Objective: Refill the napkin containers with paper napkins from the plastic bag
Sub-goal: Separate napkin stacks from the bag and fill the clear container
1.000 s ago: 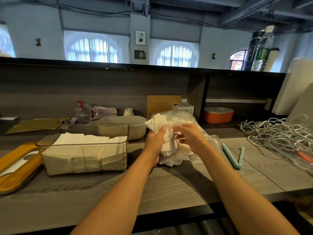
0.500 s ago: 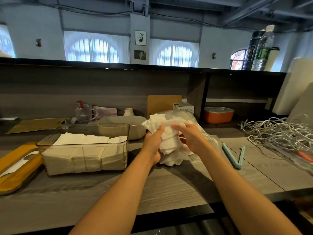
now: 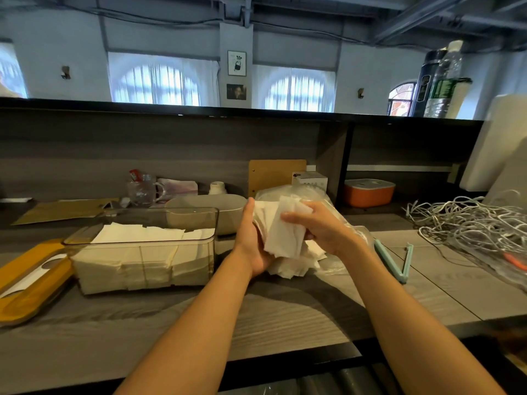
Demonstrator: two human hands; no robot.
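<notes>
Two hands [image 3: 285, 238], one clear container [image 3: 142, 252], one plastic bag [image 3: 336, 218].

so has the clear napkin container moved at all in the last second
No. The clear napkin container sits where it was: its left end by the yellow lid, its back right corner overlapping the beige container behind it, same as before.

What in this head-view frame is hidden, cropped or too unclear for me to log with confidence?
- Plastic bag: how many napkins remain; both hands and the held napkins cover its mouth.
- Left hand: fingers hidden behind the napkins.
- Beige container: inside out of sight below its rim.
- Yellow lid: cut off by the left edge.
- White box: print too small to read.
</notes>
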